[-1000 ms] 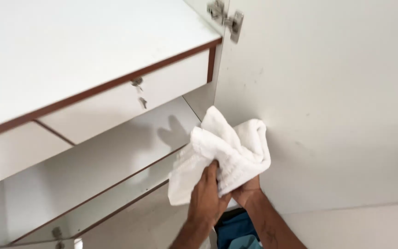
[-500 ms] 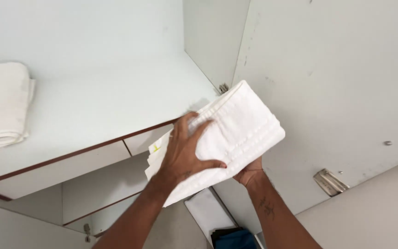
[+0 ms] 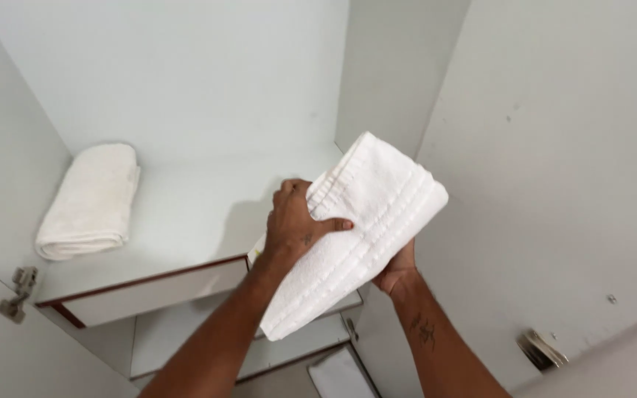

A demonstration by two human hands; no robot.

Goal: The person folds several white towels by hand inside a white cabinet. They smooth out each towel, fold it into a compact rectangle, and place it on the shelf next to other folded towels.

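A folded white towel [image 3: 366, 221] is held in the air between both hands, in front of an open white cupboard. My left hand [image 3: 295, 221] lies flat on the towel's top left side, thumb across the cloth. My right hand [image 3: 398, 269] supports it from underneath, mostly hidden by the towel. The towel tilts up toward the right, its upper end near the edge of the open right door [image 3: 554, 169]. A second folded white towel [image 3: 91, 200] lies at the left end of the cupboard shelf [image 3: 200, 214].
The shelf has a brown front edge, with a lower shelf [image 3: 178, 332] beneath it. The left door [image 3: 9, 354] carries a metal hinge [image 3: 16, 293]. Another metal fitting [image 3: 542, 348] sits low on the right door.
The view has tilted upward, so the whole shelf and the towel on it show. Both hands have lifted the folded towel slightly higher, toward the shelf.
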